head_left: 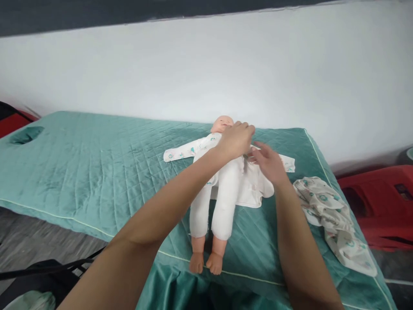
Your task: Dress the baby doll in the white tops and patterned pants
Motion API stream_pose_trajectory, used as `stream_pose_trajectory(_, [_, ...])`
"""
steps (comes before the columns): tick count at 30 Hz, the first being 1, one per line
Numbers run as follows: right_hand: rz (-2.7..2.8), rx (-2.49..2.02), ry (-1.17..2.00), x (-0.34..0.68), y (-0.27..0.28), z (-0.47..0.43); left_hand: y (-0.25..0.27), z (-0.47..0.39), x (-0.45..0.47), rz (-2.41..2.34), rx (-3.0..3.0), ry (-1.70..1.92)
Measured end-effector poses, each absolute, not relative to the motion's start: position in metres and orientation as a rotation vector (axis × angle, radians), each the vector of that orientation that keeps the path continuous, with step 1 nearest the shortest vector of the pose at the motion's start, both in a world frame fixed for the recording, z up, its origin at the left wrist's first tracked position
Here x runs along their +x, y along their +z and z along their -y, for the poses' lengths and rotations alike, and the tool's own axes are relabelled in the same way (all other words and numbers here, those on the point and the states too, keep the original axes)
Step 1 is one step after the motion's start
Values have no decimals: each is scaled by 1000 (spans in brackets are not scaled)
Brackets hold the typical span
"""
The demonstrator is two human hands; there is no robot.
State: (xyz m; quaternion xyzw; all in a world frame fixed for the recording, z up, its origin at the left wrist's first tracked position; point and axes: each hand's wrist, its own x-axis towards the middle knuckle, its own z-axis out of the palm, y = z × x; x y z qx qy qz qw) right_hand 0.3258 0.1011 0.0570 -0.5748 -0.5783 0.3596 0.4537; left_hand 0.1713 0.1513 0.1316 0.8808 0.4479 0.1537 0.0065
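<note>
A baby doll lies on its back with its feet toward me. It has a white cloth body and legs, with bare feet. A white baby shirt with teal prints is partly on it. One sleeve stretches out to the left, and the other sleeve's end lies to the right. My left hand is closed above the doll's shoulder, its fingers curled; what they grip is hidden. Close beside it, my right hand has its fingers apart over the shirt's right side, slightly blurred.
A green quilted bed cover lies under everything, with a hole at far left. Printed baby clothing lies crumpled near the right edge. A red plastic stool stands beyond it. The white wall runs behind the bed.
</note>
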Motion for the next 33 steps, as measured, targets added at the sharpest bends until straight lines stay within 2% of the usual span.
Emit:
stream_pose_trajectory(5, [1075,-1474,665,360,70,-101,108,-158,222,-1031,2833,-19])
stream_pose_trajectory(10, [1040,-1607,469,381,71,-95,87,-160,247,-1071,2908,-140])
stream_pose_trajectory(16, [840,-1542,410,404,74,-88,101,-178,237,-1159,2939,-86])
stream_pose_trajectory(19, [816,-1621,458,409,66,-91,108,-182,228,-1145,2962,-16])
stream_pose_trajectory(24, [1133,-1913,672,387,40,-105,112,-181,219,-1130,2976,-1])
stream_pose_trajectory(29, [1144,-1825,793,366,31,-109,110,-179,215,-1093,2970,-2])
stream_pose_trajectory(33, [907,-1628,889,377,31,-106,105,-177,215,-1083,2977,25])
